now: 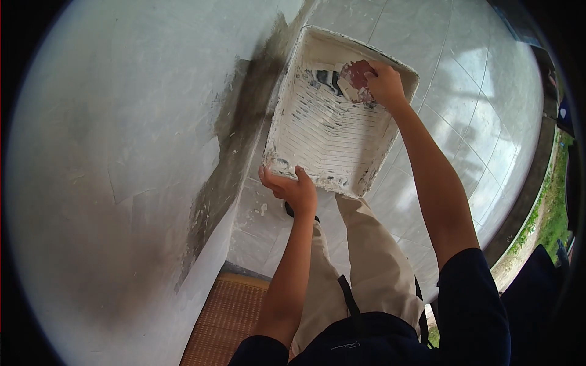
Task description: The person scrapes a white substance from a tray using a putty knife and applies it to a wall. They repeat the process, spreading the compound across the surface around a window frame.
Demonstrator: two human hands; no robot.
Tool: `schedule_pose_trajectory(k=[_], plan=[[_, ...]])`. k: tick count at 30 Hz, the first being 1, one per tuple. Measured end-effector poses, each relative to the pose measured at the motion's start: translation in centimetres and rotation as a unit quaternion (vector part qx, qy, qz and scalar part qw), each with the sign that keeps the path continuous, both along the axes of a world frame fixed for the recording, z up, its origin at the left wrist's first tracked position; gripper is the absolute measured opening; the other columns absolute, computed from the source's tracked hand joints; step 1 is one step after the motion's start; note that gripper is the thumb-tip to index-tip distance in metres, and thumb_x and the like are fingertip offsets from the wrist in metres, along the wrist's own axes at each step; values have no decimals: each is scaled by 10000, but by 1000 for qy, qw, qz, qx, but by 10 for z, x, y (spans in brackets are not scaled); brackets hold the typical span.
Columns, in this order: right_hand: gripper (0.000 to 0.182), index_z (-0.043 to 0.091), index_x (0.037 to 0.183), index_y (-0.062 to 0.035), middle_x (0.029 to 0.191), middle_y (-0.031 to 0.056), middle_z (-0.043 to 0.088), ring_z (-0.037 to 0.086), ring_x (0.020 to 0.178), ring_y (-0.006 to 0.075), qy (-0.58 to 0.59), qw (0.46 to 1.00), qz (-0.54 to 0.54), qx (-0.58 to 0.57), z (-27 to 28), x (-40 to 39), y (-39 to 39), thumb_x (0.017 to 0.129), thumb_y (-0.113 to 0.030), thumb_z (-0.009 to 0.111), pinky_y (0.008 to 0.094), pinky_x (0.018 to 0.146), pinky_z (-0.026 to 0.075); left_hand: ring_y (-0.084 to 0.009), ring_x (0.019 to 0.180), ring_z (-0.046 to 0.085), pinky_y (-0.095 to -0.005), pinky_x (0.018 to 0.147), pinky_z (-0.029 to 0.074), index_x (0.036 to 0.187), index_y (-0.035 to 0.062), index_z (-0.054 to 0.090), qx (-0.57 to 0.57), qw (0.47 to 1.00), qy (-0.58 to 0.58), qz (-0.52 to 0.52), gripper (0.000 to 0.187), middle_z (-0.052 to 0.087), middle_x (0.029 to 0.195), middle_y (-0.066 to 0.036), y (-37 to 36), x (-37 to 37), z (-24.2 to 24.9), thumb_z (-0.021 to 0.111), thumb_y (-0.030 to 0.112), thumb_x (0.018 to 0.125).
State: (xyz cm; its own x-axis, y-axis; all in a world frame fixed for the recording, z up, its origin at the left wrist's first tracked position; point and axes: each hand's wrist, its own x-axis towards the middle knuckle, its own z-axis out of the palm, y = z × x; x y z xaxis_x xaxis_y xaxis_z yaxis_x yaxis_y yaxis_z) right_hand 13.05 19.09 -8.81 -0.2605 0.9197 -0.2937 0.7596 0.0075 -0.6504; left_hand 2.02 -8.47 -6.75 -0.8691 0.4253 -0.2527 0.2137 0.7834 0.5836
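A white paint tray (342, 137) with a ribbed slope is coated in pale paste and dark smears. My left hand (294, 190) grips its near left corner, thumb over the rim and fingers around the outside. At the far end of the tray, my right hand (386, 85) pinches a reddish-brown flat scraper (356, 78) smeared with pale paste. The scraper's edge is down at the tray's well, beside a dark scraped patch. The fingertips behind the scraper are hidden.
A wall (152, 110) on the left carries pale grey coating, with a bare dark strip (235, 131) along its lower part. Glossy tiles (464, 116) cover the floor to the right. A brown woven piece (229, 311) stands at the wall's near end. Grass shows far right.
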Motion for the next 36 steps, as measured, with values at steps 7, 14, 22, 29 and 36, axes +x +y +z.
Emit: schedule_pose_trajectory(k=[7, 14, 22, 29, 36], plan=[[304, 685, 1134, -80, 1028, 199, 701, 657, 998, 375, 53, 993, -76, -75, -16, -10, -14, 847, -173, 644, 418, 877, 497, -451, 1397, 210, -625, 1043, 255, 1378, 21, 185, 2, 1000, 18, 3, 723, 150, 1491, -252, -1, 0, -3, 636, 131, 824], [317, 680, 1153, -91, 1041, 198, 700, 656, 998, 373, 50, 994, -40, -84, -16, -31, -24, 849, -176, 651, 408, 882, 496, -442, 1400, 201, -620, 1043, 251, 1382, 20, 183, -7, 1000, 13, 0, 724, 147, 1491, -249, -2, -2, 2, 632, 141, 827], [344, 650, 1207, -58, 1099, 218, 684, 647, 1036, 374, 70, 995, -10, -70, 1, 3, -9, 880, -162, 631, 403, 911, 487, -457, 1391, 201, -612, 1048, 266, 1388, 0, 162, -27, 999, 5, -24, 734, 133, 1487, -261, -5, -7, 5, 624, 123, 831], [344, 645, 1213, -67, 1100, 223, 678, 638, 1031, 398, 22, 999, 41, -9, -6, 25, 4, 881, -156, 621, 424, 910, 489, -475, 1379, 206, -625, 1042, 285, 1391, -16, 130, 21, 999, 4, -33, 751, 113, 1478, -282, -6, 0, -1, 619, 105, 835], [324, 662, 1188, -93, 1031, 220, 690, 639, 995, 409, 18, 997, 51, -56, -12, -2, -16, 870, -140, 620, 441, 896, 494, -476, 1376, 209, -629, 1040, 280, 1385, -13, 144, 34, 999, 7, -31, 742, 125, 1470, -288, -5, 2, -1, 623, 120, 835]])
